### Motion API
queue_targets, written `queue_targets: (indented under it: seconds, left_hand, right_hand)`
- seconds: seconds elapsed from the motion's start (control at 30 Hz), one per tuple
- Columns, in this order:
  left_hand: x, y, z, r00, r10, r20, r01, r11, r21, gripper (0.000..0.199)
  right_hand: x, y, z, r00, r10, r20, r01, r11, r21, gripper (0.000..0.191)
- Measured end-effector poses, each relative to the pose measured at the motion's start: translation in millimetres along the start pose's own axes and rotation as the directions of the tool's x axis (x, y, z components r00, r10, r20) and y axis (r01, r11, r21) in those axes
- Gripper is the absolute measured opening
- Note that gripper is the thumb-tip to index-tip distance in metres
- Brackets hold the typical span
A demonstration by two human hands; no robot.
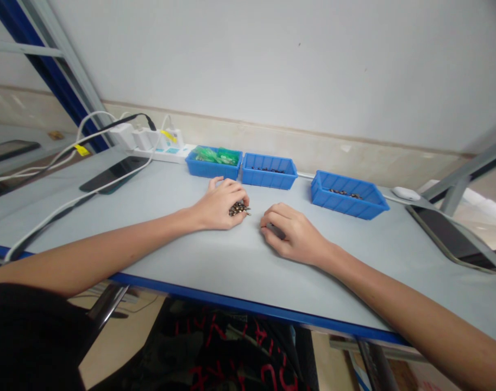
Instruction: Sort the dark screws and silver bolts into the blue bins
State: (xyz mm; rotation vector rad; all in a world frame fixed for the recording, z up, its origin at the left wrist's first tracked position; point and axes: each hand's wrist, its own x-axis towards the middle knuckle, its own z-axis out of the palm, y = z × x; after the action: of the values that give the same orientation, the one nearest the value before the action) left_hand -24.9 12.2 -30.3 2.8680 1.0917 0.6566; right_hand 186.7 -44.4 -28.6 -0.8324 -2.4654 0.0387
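My left hand [222,204] rests on the table, fingers curled round a clump of small brass-coloured metal parts [238,208]. Some of these parts poke out between the thumb and fingers; their exact kind is too small to tell. A short way to the right, my right hand [290,232] lies on its side on the tabletop. Its fingers are bent in, with thumb and forefinger brought together in a ring. Whatever its fingertips pinch, if anything, cannot be made out. The two hands are apart.
Behind the hands stand a blue bin with green plastic bags [213,168], a blue middle bin [268,179] and a blue right bin [347,205], both with small dark parts. Phones [113,175], a power strip [166,155], white cables and a white case [406,194] lie around the grey table [215,271].
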Motion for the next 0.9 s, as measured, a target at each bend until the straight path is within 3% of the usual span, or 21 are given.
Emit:
queue_targets:
  seconds: [0.43, 0.9]
  left_hand:
    - [-1.0, 2.6, -2.7, 0.999, 0.032, -0.044, -0.033, 0.999, -0.01, 0.019]
    - [-0.7, 0.7, -0.9, 0.999, 0.042, -0.021, -0.042, 0.999, -0.006, 0.017]
  right_hand:
    - [-0.6, 0.6, -3.3, 0.999, -0.011, -0.048, 0.011, 1.0, -0.002, 0.009]
    - [-0.5, -1.1, -2.4, 0.999, -0.015, -0.039, 0.015, 1.0, -0.004, 0.009]
